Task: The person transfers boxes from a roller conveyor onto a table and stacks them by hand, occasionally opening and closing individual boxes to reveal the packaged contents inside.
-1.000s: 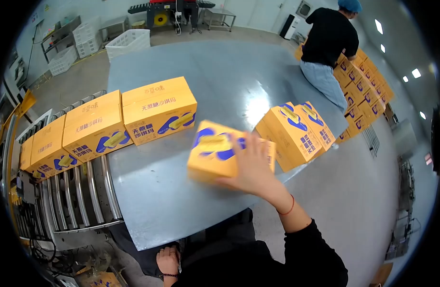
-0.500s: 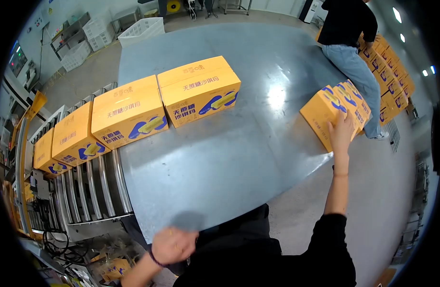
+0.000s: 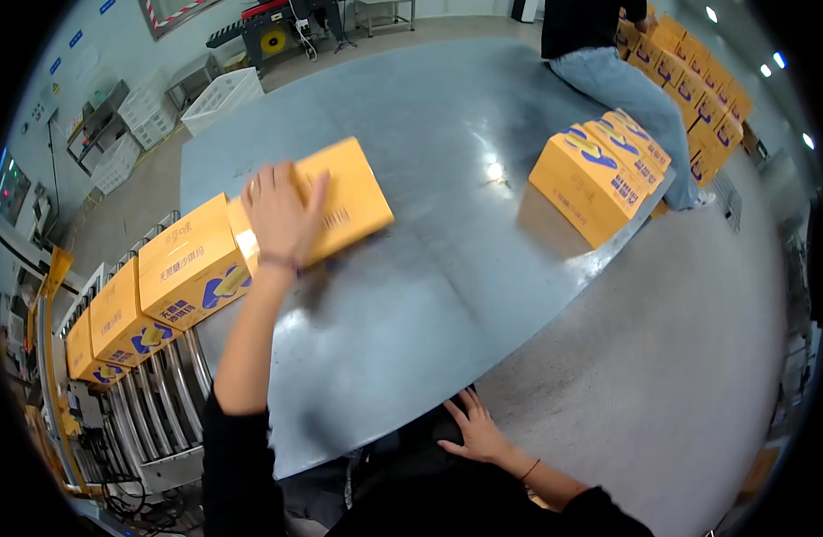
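Observation:
My left hand (image 3: 283, 217) lies with spread fingers on a yellow carton (image 3: 350, 192) at the left of the grey table; the carton looks turned and slightly blurred. Just left of it, a row of similar cartons (image 3: 189, 259) runs back along the rollers. Near my body at the table's front edge, my right hand (image 3: 476, 430) has its fingers apart and holds nothing. Three yellow cartons (image 3: 590, 179) stand side by side at the table's right edge, their blue printed faces up.
The grey table (image 3: 411, 304) fills the middle. A roller conveyor (image 3: 161, 403) adjoins its left side. A co-worker (image 3: 608, 72) is at the far right beside stacked cartons (image 3: 698, 98). White crates (image 3: 223, 100) and a machine (image 3: 272, 31) stand behind.
My right hand has left the cartons on the right and drawn back to my body. My left hand has reached forward onto the leading carton, which has turned. The co-worker's pose has shifted.

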The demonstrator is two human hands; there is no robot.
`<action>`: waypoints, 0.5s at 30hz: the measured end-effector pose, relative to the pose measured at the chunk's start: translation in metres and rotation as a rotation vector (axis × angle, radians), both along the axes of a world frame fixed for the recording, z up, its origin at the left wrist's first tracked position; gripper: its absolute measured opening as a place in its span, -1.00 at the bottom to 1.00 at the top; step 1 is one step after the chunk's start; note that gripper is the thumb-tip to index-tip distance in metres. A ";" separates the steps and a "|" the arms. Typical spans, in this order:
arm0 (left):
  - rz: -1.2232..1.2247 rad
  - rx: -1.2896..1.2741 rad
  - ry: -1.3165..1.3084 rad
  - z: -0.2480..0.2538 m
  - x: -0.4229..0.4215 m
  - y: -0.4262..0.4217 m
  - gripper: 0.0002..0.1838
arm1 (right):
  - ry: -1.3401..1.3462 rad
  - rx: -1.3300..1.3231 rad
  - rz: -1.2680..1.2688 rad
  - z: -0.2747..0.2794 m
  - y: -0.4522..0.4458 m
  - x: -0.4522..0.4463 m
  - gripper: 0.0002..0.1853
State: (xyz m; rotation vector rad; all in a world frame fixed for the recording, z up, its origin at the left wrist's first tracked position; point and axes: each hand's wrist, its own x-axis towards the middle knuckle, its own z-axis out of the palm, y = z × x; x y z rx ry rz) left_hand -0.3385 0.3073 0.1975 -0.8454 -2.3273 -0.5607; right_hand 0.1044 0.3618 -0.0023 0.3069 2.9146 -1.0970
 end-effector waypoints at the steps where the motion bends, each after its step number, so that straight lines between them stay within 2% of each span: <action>1: -0.077 0.048 0.083 -0.003 0.038 -0.015 -0.44 | 0.023 0.038 0.013 -0.006 -0.003 -0.002 -0.05; 2: -0.184 0.033 0.021 -0.012 0.080 -0.035 -0.38 | 0.001 0.055 0.047 -0.010 -0.001 -0.004 0.01; 3: -0.331 -0.068 0.003 -0.043 0.110 -0.058 -0.24 | 0.003 0.039 0.057 -0.012 -0.004 -0.004 0.01; 4: -0.491 -0.031 -0.012 -0.057 0.140 -0.067 -0.10 | 0.020 0.054 0.039 -0.014 -0.005 -0.007 0.03; 5: -0.538 -0.018 -0.049 -0.063 0.160 -0.074 -0.03 | 0.037 0.071 0.024 -0.015 -0.005 -0.009 0.04; 6: -0.642 0.010 -0.028 -0.067 0.161 -0.078 -0.05 | 0.024 0.072 0.012 -0.023 -0.007 -0.007 0.07; 7: -0.621 0.009 -0.026 -0.061 0.160 -0.073 -0.05 | 0.026 0.071 0.033 -0.028 -0.011 -0.009 0.07; 9: -0.891 0.032 -0.207 -0.040 0.154 -0.033 -0.11 | 0.144 0.066 0.022 -0.030 -0.008 -0.008 0.07; 11: -1.005 0.000 -0.197 -0.033 0.141 0.013 -0.26 | 0.130 0.071 0.032 -0.031 -0.007 -0.008 0.06; 13: -1.090 -0.056 -0.297 -0.016 0.127 0.053 -0.39 | 0.118 0.072 0.028 -0.030 -0.008 -0.009 0.05; 15: -0.924 -0.248 0.011 0.000 0.104 0.077 -0.47 | 0.104 0.063 0.015 -0.025 -0.008 -0.007 0.02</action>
